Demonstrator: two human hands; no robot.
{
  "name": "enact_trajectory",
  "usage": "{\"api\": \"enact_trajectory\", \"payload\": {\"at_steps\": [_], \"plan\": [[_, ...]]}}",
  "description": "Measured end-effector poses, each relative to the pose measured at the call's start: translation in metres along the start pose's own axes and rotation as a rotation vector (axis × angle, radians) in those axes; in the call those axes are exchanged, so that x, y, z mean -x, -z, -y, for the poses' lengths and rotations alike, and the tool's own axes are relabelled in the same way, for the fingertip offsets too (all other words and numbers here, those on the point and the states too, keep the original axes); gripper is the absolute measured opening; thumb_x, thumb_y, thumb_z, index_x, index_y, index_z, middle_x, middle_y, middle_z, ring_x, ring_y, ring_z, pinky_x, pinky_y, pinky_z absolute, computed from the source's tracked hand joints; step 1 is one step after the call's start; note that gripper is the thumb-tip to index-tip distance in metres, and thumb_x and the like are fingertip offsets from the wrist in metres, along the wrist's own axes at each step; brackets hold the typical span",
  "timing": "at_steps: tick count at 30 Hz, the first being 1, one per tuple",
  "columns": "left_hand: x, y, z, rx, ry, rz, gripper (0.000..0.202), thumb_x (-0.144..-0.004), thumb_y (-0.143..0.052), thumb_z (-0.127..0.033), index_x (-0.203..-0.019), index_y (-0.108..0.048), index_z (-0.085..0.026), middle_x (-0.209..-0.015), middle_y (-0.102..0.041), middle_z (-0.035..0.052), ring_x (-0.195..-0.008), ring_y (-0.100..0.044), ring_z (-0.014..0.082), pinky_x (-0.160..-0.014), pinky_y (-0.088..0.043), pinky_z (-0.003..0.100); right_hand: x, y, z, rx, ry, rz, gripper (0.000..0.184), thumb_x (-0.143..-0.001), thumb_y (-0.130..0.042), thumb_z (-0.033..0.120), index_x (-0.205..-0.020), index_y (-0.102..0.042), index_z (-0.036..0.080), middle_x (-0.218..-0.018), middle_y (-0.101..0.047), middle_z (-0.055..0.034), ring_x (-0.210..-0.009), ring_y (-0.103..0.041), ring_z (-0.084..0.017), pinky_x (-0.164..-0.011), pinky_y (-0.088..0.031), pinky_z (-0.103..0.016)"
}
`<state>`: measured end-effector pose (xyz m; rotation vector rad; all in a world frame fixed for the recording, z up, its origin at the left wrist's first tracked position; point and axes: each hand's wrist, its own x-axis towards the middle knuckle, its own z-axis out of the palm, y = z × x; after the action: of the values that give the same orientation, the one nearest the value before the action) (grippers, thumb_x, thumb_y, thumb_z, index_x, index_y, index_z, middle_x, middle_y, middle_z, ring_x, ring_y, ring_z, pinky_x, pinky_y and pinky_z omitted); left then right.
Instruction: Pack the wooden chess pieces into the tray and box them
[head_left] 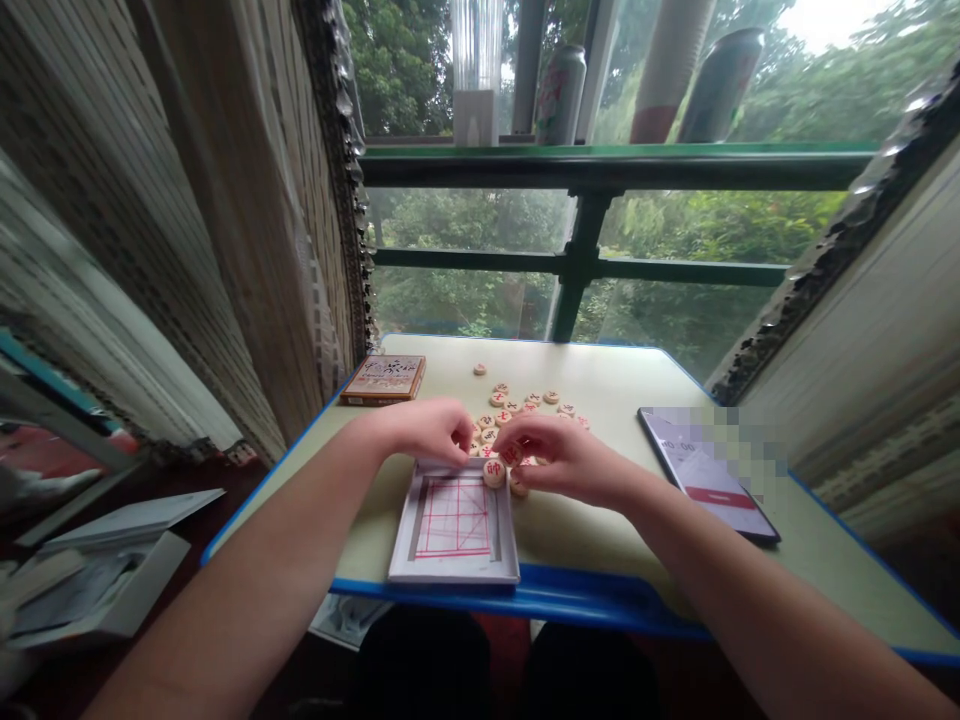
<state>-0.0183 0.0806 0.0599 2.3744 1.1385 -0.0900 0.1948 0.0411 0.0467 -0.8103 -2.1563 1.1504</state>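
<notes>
On the small table stands an open shallow white box [400, 545] with a folded paper board [454, 515] printed in red lines inside it. My left hand [431, 432] is closed, fingers curled down at the far left part of the box; what they may hold is hidden. Between the thumb and fingers of my right hand [562, 455] is a round Chinese chess piece [511, 455] with a red character. Another piece [493, 473] rests at the box's far right corner. Several more wooden pieces [504, 418] lie scattered beyond both hands, partly covered by them.
A printed box lid [384, 380] lies at the table's far left. To the right is a tablet [709, 480] with its screen lit. Curtains [247, 200] hang on both sides. Cans [561, 95] and cups stand on the window ledge [615, 165] behind the table.
</notes>
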Motion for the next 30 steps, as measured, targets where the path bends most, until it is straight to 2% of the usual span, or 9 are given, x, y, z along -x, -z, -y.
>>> {"api": "enact_trajectory", "payload": {"at_steps": [3,10,16,22,25,30], "plan": [[-0.001,0.000,0.005,0.016,0.005,-0.003,0.018,-0.064,-0.055,-0.028,-0.068,-0.065,-0.014,-0.057,-0.056,-0.0016,-0.054,-0.044,0.0096,-0.049,-0.029,0.021,0.000,-0.001,-0.002,-0.089,-0.047,0.028,0.026,-0.069,-0.061,0.011,-0.095,-0.061,0.016,-0.090,-0.063,-0.0039,-0.079,-0.058,-0.013,-0.069,-0.049,-0.026],[-0.003,0.003,0.008,0.088,0.033,0.027,0.018,-0.063,-0.055,-0.030,-0.069,-0.061,-0.014,-0.060,-0.054,-0.0020,-0.057,-0.045,0.0106,-0.051,-0.030,0.022,0.000,-0.001,0.001,0.088,-0.059,0.119,0.025,-0.074,-0.065,0.021,-0.098,-0.065,0.017,-0.085,-0.065,-0.0027,-0.071,-0.056,-0.012,-0.066,-0.046,-0.025],[-0.002,0.008,0.003,0.202,-0.068,-0.046,0.020,-0.068,-0.054,-0.028,-0.075,-0.064,-0.012,-0.064,-0.055,-0.0019,-0.061,-0.046,0.0107,-0.055,-0.033,0.021,0.000,0.004,0.005,0.202,0.062,0.112,0.024,-0.075,-0.065,0.018,-0.099,-0.068,0.018,-0.096,-0.064,-0.0055,-0.086,-0.058,-0.015,-0.079,-0.045,-0.029],[-0.004,0.008,0.006,0.194,-0.042,-0.088,0.021,-0.069,-0.054,-0.027,-0.077,-0.065,-0.011,-0.069,-0.060,0.0001,-0.066,-0.049,0.0117,-0.060,-0.037,0.021,0.004,0.000,0.017,0.314,0.107,0.256,0.019,-0.076,-0.063,0.018,-0.094,-0.070,0.018,-0.096,-0.066,-0.0050,-0.087,-0.058,-0.016,-0.084,-0.044,-0.031],[-0.003,0.006,0.002,0.149,-0.046,-0.061,0.021,-0.070,-0.053,-0.026,-0.079,-0.065,-0.012,-0.067,-0.058,-0.0008,-0.063,-0.048,0.0111,-0.056,-0.035,0.021,0.006,-0.008,0.021,0.407,0.153,0.236,0.012,-0.075,-0.065,0.017,-0.086,-0.068,0.018,-0.084,-0.068,-0.0023,-0.084,-0.057,-0.016,-0.091,-0.040,-0.034],[-0.001,0.005,-0.006,0.086,-0.011,-0.043,0.020,-0.070,-0.053,-0.029,-0.076,-0.062,-0.013,-0.064,-0.055,-0.0016,-0.060,-0.046,0.0110,-0.051,-0.032,0.021,0.005,-0.025,0.014,0.511,0.207,0.174,0.009,-0.077,-0.062,0.021,-0.085,-0.068,0.020,-0.082,-0.069,-0.0034,-0.080,-0.054,-0.017,-0.084,-0.040,-0.035]]}}
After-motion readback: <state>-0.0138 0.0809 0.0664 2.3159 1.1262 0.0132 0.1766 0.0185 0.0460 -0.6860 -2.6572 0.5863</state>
